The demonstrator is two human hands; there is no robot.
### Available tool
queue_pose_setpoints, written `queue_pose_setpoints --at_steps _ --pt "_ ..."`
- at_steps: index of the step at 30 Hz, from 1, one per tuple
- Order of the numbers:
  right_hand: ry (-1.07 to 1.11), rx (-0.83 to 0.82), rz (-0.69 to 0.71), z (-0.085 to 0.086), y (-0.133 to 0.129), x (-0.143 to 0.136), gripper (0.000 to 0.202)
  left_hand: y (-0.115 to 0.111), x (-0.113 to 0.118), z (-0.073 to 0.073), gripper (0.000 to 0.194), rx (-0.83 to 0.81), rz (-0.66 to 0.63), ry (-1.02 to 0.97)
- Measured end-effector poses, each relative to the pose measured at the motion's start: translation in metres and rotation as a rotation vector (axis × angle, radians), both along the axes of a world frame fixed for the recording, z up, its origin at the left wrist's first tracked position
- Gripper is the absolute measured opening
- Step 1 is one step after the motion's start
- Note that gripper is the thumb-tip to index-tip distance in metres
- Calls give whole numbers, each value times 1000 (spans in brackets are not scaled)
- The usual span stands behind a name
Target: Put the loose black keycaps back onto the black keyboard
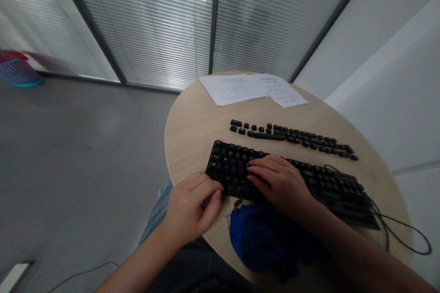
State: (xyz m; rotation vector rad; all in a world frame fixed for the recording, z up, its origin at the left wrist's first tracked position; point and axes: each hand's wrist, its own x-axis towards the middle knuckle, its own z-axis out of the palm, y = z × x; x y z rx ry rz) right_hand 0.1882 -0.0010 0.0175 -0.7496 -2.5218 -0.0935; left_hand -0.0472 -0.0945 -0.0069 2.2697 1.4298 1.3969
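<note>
A black keyboard (233,169) lies on the round wooden table, with bare spots in its lower rows where keycaps are off. At its near left corner my left hand (194,206) is closed, the curled fingers gripping the edge. My right hand (278,181) rests over the middle of the keyboard, fingers stretched out and fingertips touching the keys; nothing shows in it. Beyond the keyboard, loose black keycaps (270,136) are laid out in rows, a long space bar among them. Under my right forearm is a bunched blue cloth (256,238), partly in shadow.
Printed paper sheets (240,89) lie at the far side of the wooden table (192,123). A black cable (405,224) loops at the right edge. Glass panels with blinds (165,32) stand behind, and a plastic basket (20,73) sits on the floor at left.
</note>
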Motion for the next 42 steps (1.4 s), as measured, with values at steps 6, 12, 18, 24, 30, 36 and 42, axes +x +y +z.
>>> queue_pose_setpoints --at_steps 6,12,18,24,30,36,42 --pt "-34 13 1 2 0 0 18 0 0 -1 14 17 8 10" --pt "62 -12 18 -3 1 2 15 0 0 0 16 8 8 7" --pt "64 -20 18 -2 2 1 13 0 0 -1 15 11 4 8" --pt "9 -15 -5 4 0 -1 12 0 0 0 16 15 18 21" --pt "-37 -13 -22 7 -4 -4 12 1 0 0 16 -1 36 42" --pt "-79 -16 -44 7 -2 -5 12 2 0 -2 17 2 42 77" --pt "-163 -61 -73 9 -4 -7 15 2 1 -3 19 -10 93 155"
